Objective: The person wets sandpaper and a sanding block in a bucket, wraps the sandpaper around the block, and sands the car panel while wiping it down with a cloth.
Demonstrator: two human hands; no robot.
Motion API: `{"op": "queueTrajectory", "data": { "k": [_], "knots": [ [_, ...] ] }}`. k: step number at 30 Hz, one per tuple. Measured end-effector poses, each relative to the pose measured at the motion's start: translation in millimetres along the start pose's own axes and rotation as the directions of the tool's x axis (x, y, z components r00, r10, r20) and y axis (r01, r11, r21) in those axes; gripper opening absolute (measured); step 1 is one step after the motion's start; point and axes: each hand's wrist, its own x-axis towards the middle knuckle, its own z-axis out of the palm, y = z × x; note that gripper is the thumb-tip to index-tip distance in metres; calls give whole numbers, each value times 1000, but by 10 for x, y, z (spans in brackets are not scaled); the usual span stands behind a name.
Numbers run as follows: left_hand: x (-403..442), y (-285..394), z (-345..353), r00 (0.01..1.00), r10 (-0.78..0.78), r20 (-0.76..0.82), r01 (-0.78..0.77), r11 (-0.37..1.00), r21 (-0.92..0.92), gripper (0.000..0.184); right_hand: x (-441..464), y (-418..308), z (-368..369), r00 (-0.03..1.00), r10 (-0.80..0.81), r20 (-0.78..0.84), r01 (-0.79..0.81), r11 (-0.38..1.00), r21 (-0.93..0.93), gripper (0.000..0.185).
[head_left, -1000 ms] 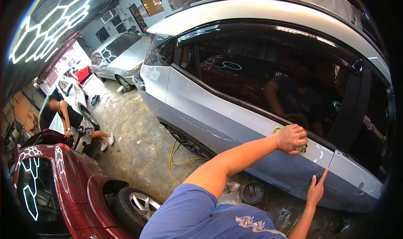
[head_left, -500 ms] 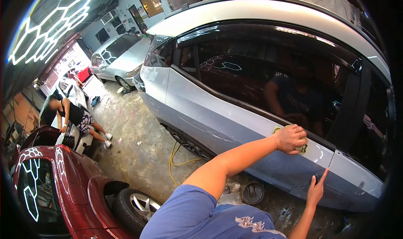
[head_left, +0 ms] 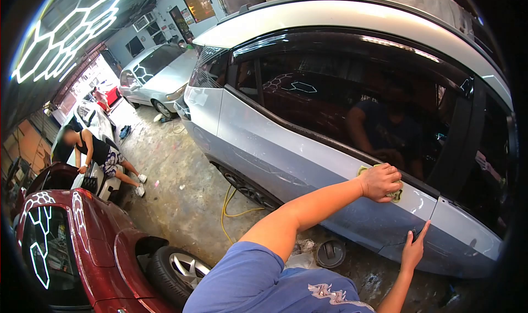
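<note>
My left hand point(head_left: 380, 183) presses a folded yellow-green cloth point(head_left: 396, 195) against the silver car door point(head_left: 324, 167), just below the window's lower edge. Its fingers are curled over the cloth and hide most of it. Lower and to the right, my right hand point(head_left: 413, 251) rests by the rear edge of the panel gap. Its thumb and the long fingers are stretched apart against the door, and nothing is visible in it. The dark side window point(head_left: 341, 98) above reflects a person in a blue shirt.
A dark red car point(head_left: 93, 247) with an exposed wheel point(head_left: 181, 272) stands behind on the left. A yellow hose point(head_left: 225, 208) and a round black container point(head_left: 330, 253) lie on the floor. A person point(head_left: 99, 151) bends over a car part at left. Another silver car point(head_left: 154, 71) is parked farther back.
Both my hands and the cloth look unmoved. In the background, the bending person's feet shift slightly, and a distant person by the red vehicle has changed posture.
</note>
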Motion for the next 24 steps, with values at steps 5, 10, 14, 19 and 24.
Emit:
{"op": "queueTrajectory", "data": {
  "k": [5,10,14,19,24],
  "knots": [
    [5,7,-14,1000,2,-7,-2,1000,6,52,-4,15,-11,1000,-19,7,19,1000,-3,78],
    [-1,0,-18,1000,10,-12,-10,1000,4,53,16,-27,-145,997,34,74,-34,999,-4,66],
    [-7,12,-13,1000,2,-2,-2,1000,6,53,232,338,-162,1000,-4,22,2,997,78,44],
    [-14,0,18,1000,2,-9,-2,1000,20,52,398,-102,-166,917,-227,-329,181,970,-163,39],
    [-5,-10,42,998,21,-59,-21,1000,0,48,236,-239,285,927,-284,-244,191,919,-345,47]
  ]
}}
